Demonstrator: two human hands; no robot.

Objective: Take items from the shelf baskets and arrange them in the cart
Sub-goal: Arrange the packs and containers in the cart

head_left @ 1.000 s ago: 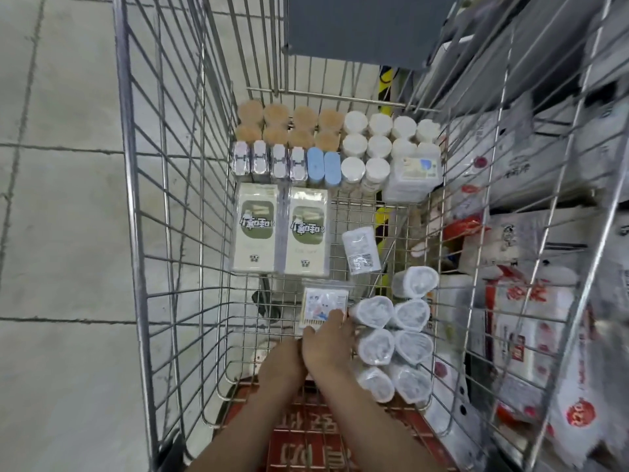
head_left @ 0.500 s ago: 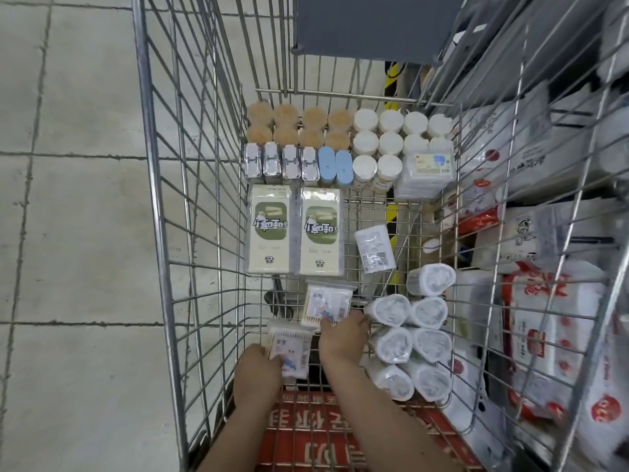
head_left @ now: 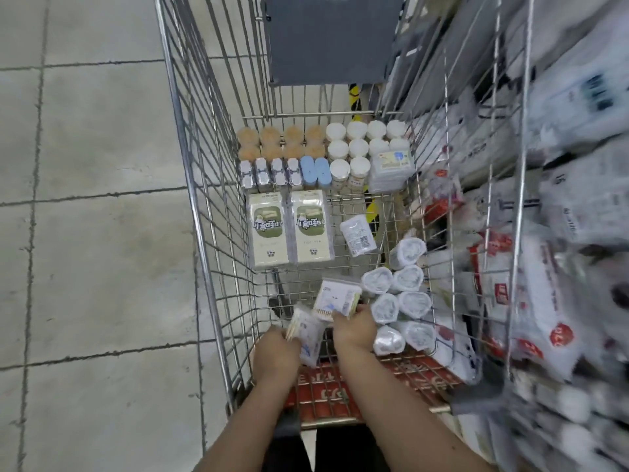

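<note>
Both my hands are inside the wire cart (head_left: 204,267), near its close end. My left hand (head_left: 276,352) grips a clear packet of wooden sticks (head_left: 308,335), tilted on its side. My right hand (head_left: 354,327) holds a second packet of sticks (head_left: 337,298) by its near edge, beside a stack of clear rolled bags (head_left: 398,301). Further in lie two green-and-white flat packs (head_left: 291,229), a small clear sachet (head_left: 357,235) and rows of round jars (head_left: 347,144) at the far end.
A wire shelf basket (head_left: 510,233) full of red-and-white packets stands against the cart's right side. Grey tiled floor (head_left: 85,233) lies to the left. A grey panel (head_left: 326,39) hangs at the cart's far end. The red child-seat flap (head_left: 323,393) is under my wrists.
My left hand has drawn its packet apart from the other one, out to the left and turned it on edge. My right hand stays on the second packet by the rolled bags.
</note>
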